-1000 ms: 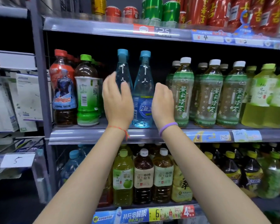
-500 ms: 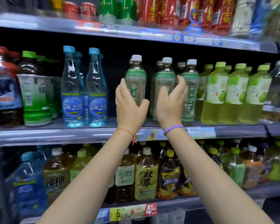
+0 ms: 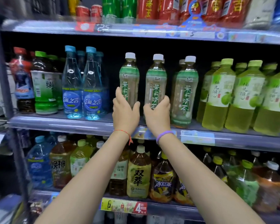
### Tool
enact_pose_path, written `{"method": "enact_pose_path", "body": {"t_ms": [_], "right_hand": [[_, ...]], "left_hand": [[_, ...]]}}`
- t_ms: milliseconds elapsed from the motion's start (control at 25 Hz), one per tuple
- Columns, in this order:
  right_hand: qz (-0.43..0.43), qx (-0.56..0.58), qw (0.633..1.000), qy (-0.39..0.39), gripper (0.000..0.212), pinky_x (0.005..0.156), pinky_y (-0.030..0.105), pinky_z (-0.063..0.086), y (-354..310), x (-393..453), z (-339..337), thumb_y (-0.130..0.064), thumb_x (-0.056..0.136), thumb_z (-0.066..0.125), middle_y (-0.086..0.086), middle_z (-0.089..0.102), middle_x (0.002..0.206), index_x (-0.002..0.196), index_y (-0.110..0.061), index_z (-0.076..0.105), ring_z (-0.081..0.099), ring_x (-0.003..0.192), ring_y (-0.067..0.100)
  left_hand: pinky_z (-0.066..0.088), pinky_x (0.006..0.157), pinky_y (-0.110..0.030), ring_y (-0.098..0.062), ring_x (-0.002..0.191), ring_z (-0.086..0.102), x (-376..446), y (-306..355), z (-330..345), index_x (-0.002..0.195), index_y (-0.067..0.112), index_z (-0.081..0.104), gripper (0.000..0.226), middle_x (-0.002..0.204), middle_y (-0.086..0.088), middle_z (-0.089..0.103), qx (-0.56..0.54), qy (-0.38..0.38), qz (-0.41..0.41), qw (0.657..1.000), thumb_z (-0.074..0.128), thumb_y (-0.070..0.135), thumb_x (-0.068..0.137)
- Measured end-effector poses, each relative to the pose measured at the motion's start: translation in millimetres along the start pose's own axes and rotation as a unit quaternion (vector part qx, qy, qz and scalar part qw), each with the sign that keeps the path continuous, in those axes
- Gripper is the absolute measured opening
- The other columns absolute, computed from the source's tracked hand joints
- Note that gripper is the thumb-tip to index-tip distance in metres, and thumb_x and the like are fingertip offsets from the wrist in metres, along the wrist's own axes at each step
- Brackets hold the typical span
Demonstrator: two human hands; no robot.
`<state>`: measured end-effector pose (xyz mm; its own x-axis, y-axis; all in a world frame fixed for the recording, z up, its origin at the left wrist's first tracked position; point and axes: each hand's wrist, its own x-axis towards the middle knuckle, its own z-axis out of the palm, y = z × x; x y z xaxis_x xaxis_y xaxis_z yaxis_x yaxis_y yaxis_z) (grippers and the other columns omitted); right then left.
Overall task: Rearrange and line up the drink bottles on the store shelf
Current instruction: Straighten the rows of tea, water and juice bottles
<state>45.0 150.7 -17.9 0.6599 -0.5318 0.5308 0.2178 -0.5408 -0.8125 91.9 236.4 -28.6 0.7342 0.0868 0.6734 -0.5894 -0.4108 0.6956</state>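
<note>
On the middle shelf (image 3: 87,125) stand three front jasmine tea bottles with white caps and green labels. My left hand (image 3: 124,110) wraps the lower part of the leftmost tea bottle (image 3: 129,78). My right hand (image 3: 157,112) grips the lower part of the second tea bottle (image 3: 156,81). The third tea bottle (image 3: 185,92) stands untouched just to the right. More white-capped bottles sit behind them. Both held bottles are upright, with a dark gap between them.
Two blue water bottles (image 3: 82,88) stand left of my hands, then a green-label bottle (image 3: 44,88) and a red-cap bottle (image 3: 22,83). Yellow-green drink bottles (image 3: 220,97) fill the right side. Cans line the top shelf (image 3: 152,31); large bottles fill the lower shelf.
My hands left the blue water bottles, moved right to the jasmine tea bottles, and have now dropped lower and closed around the two leftmost ones. The view shifted right.
</note>
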Motion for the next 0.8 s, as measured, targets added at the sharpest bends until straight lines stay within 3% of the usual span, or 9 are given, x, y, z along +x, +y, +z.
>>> {"method": "enact_pose_path", "body": {"t_ms": [240, 360, 560, 680, 800], "right_hand": [[0.008, 0.009, 1.000, 0.007, 0.073, 0.107, 0.036, 0.031, -7, -2, 4, -0.028, 0.091, 0.056, 0.012, 0.030, 0.148, 0.150, -0.004, 0.020, 0.034, 0.135, 0.028], [0.045, 0.059, 0.997, 0.034, 0.071, 0.116, 0.044, 0.026, -15, 9, 4, -0.043, 0.097, 0.042, 0.011, 0.024, 0.156, 0.153, -0.006, 0.019, 0.026, 0.142, 0.026], [0.183, 0.179, 0.966, 0.025, 0.074, 0.114, 0.044, 0.025, -25, 35, 1, -0.065, 0.098, 0.017, 0.003, 0.032, 0.157, 0.154, -0.018, 0.025, 0.032, 0.142, 0.026], [0.250, 0.212, 0.945, 0.008, 0.074, 0.113, 0.046, 0.030, -26, 46, -3, -0.067, 0.095, 0.021, 0.003, 0.039, 0.153, 0.150, -0.019, 0.035, 0.039, 0.136, 0.028], [0.261, 0.209, 0.943, -0.011, 0.072, 0.108, 0.047, 0.038, -26, 47, -2, -0.067, 0.089, 0.030, 0.001, 0.045, 0.147, 0.143, -0.023, 0.044, 0.044, 0.130, 0.027]], "left_hand": [[0.038, 0.106, -0.044, -0.031, 0.128, 0.041, 5, -5, -9, 0.151, 0.016, 0.022, 0.070, 0.142, -0.012, 0.041, -0.045, -0.021, -0.004, 0.999, 0.056, 0.029, 0.091], [0.033, 0.105, -0.039, -0.024, 0.131, 0.040, 19, 3, -15, 0.149, 0.019, 0.032, 0.058, 0.145, -0.006, 0.042, -0.110, -0.020, -0.064, 0.992, 0.039, 0.045, 0.098], [0.029, 0.093, -0.033, -0.011, 0.110, 0.040, 43, 8, -16, 0.140, 0.023, 0.048, 0.065, 0.117, 0.010, 0.046, -0.220, -0.077, -0.161, 0.959, 0.025, 0.066, 0.097], [0.034, 0.092, -0.037, -0.017, 0.110, 0.048, 47, 4, -14, 0.132, 0.023, 0.054, 0.071, 0.117, 0.006, 0.055, -0.220, -0.102, -0.158, 0.957, 0.029, 0.075, 0.090], [0.037, 0.091, -0.038, -0.019, 0.109, 0.050, 50, 0, -13, 0.131, 0.023, 0.053, 0.073, 0.116, 0.004, 0.056, -0.217, -0.105, -0.149, 0.959, 0.031, 0.077, 0.088]]}}
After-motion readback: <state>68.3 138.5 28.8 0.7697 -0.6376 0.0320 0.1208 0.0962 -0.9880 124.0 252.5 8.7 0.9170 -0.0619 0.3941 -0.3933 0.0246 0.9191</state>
